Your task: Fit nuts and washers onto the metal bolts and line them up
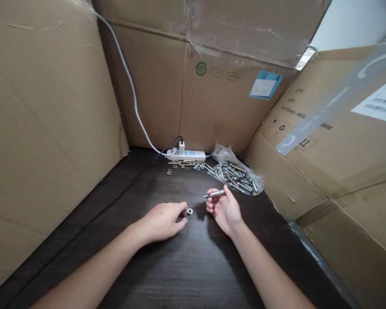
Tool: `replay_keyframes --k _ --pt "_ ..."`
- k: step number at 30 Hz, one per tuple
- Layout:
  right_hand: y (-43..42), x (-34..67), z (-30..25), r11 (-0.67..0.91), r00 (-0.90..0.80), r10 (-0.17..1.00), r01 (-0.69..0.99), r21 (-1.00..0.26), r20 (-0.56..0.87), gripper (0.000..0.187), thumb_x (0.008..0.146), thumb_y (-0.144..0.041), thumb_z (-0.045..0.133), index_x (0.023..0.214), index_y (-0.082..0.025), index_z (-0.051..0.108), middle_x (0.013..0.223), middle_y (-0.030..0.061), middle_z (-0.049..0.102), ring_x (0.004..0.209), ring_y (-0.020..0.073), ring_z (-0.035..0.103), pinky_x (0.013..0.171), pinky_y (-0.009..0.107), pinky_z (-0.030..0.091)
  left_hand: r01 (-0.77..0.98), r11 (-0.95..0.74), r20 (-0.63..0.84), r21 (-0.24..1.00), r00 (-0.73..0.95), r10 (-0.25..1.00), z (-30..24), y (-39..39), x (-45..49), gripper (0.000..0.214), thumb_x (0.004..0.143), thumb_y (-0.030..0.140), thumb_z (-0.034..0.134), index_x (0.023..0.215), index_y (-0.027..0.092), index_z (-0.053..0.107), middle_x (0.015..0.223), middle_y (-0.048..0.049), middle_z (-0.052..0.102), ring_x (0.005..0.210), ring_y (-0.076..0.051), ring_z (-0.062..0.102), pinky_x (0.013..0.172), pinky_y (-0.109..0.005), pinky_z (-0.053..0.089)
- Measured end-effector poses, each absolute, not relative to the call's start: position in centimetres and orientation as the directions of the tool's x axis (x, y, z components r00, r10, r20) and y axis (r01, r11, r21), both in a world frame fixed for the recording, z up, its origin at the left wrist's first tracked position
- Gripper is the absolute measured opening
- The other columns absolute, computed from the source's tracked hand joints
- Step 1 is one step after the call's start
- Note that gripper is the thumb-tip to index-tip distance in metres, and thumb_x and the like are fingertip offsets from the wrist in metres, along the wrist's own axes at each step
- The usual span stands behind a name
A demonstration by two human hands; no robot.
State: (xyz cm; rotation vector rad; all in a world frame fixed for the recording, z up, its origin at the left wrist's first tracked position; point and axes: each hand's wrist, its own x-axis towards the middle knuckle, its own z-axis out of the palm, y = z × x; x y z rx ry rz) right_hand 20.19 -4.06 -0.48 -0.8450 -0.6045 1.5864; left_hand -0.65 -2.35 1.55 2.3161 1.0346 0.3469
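My right hand (pixel 225 211) holds a silver anchor bolt (pixel 216 194) above the dark table, pinched between thumb and fingers, its tip pointing left. My left hand (pixel 165 219) rests low over the table with its thumb and index finger apart. Right at the index fingertip lies a small silver nut (pixel 189 211). Whether something small sits under the left fingers is hard to make out. Beyond my right hand lies a clear plastic bag (pixel 223 152) with many metal anchor bolts (pixel 239 177) in it.
A white power strip (pixel 186 155) with a plugged-in charger (pixel 182 148) stands at the back. In front of it lie brass-coloured bolts (pixel 183 163) and several loose washers (pixel 169 172). A black cable (pixel 116 199) crosses the left side. Cardboard boxes (pixel 154 94) wall in the table.
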Motion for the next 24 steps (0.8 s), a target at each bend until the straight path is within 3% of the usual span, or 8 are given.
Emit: replay_keyframes --k 4,10,17,24 --pt "-4.1 20.2 -0.4 -0.189 -0.063 0.98 -0.615 -0.766 -0.191 0.051 0.083 -0.062 0.042 0.076 -0.017 0.063 0.061 0.0008 0.05 0.051 0.0117 0.043 0.05 0.024 0.033 0.622 -0.606 -0.014 0.495 0.703 0.711 1.3 -2.5 -0.7 0.009 0.082 0.029 0.053 0.089 0.025 0.054 0.083 0.0001 0.065 0.075 -0.019 0.06 0.059 -0.025 0.032" --pt "-4.4 19.8 0.0 -0.212 -0.14 0.977 -0.593 -0.777 -0.16 0.049 0.085 -0.059 0.042 0.078 -0.016 0.064 0.063 0.0014 0.051 0.054 0.0117 0.044 0.051 0.024 0.032 0.632 -0.594 -0.006 0.497 0.687 0.726 1.0 -2.4 -0.5 0.007 0.083 0.028 0.05 0.079 0.023 0.054 0.074 0.0008 0.063 0.068 -0.017 0.057 0.056 -0.024 0.029" --pt "-5.5 18.4 0.6 -0.232 -0.289 0.953 -0.499 -0.835 -0.091 0.049 0.089 -0.055 0.039 0.084 -0.014 0.066 0.067 0.0028 0.055 0.057 0.0112 0.048 0.054 0.024 0.032 0.529 -0.346 0.063 0.775 0.48 0.875 0.1 -1.7 0.4 0.028 0.088 0.039 0.041 0.073 0.019 0.052 0.063 0.0033 0.051 0.059 -0.012 0.045 0.054 -0.022 0.028" --pt "-5.7 17.6 0.4 -0.154 -0.258 0.965 -0.455 -0.877 -0.036 0.047 0.089 -0.055 0.04 0.09 -0.015 0.066 0.074 0.0044 0.06 0.058 0.0112 0.048 0.054 0.024 0.032 0.267 -0.22 0.07 0.938 0.477 0.876 0.8 -1.9 1.0 0.031 0.086 0.04 0.043 0.069 0.016 0.049 0.066 0.003 0.047 0.065 -0.012 0.042 0.061 -0.023 0.033"
